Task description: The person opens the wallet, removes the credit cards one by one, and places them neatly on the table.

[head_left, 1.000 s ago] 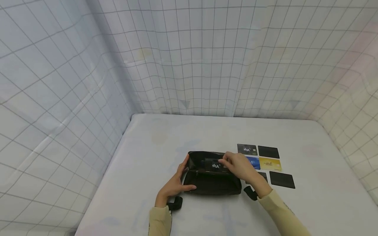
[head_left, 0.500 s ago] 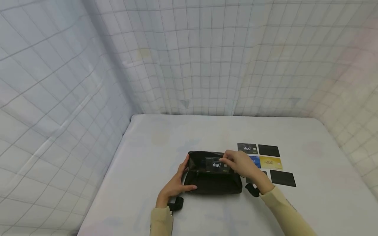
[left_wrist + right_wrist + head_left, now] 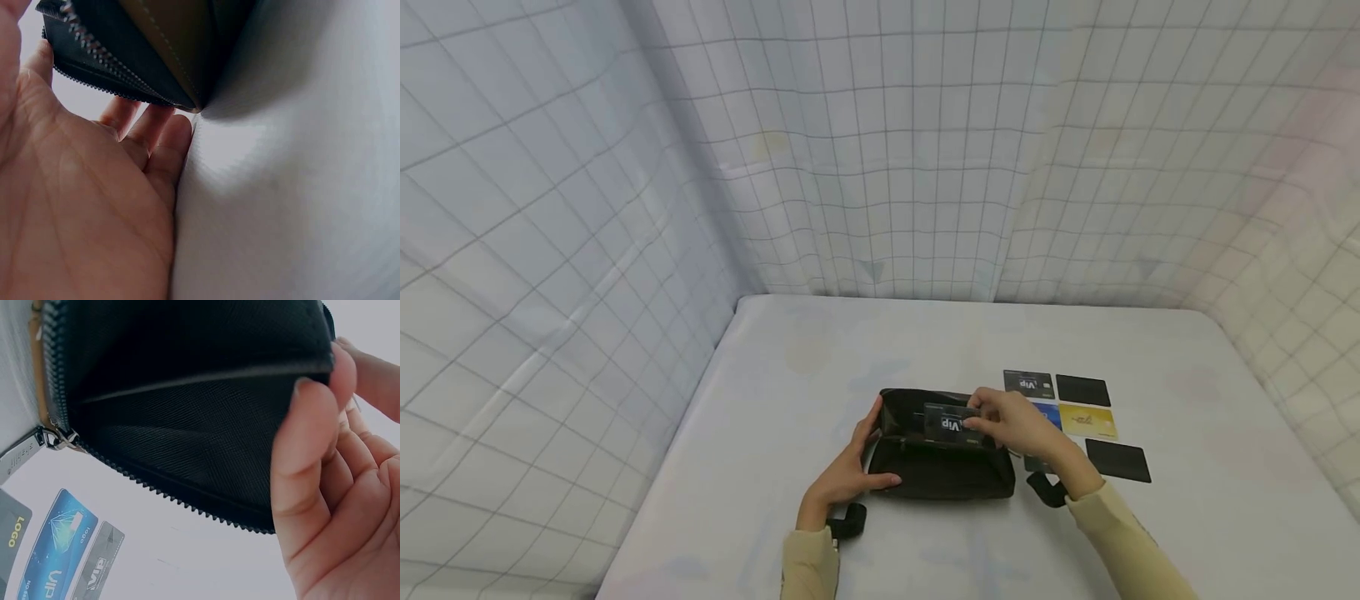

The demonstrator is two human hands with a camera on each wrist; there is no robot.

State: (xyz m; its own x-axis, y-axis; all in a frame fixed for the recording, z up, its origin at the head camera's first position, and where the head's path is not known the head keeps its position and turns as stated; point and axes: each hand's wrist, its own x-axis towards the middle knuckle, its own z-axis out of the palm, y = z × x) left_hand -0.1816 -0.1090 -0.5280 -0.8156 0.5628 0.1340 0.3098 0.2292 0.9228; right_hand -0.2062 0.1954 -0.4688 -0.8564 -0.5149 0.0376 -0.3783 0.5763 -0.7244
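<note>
A black zippered wallet (image 3: 943, 479) stands unzipped on the table with its mouth spread. My left hand (image 3: 842, 477) holds its left end, thumb at the front and fingers along the side and back. In the left wrist view, fingertips (image 3: 172, 134) touch the zipper edge (image 3: 106, 59). My right hand (image 3: 1017, 427) pinches the right end of a black card marked "Vip" (image 3: 943, 423), which lies in front of the wallet's inside. The right wrist view has thumb and finger pinching at the wallet's inner divider (image 3: 212, 375); the card is hidden there.
Right of the wallet, cards lie in rows: a black Vip card (image 3: 1028, 384), a blue card (image 3: 1048, 414), a gold card (image 3: 1087, 421) and plain black ones (image 3: 1117, 460). One is partly under my right wrist. Grid-patterned white curtains (image 3: 880, 167) enclose the table.
My right hand and the Vip card have shifted slightly to the right and toward me. The left hand keeps its hold, and the wallet has stayed nearly in place.
</note>
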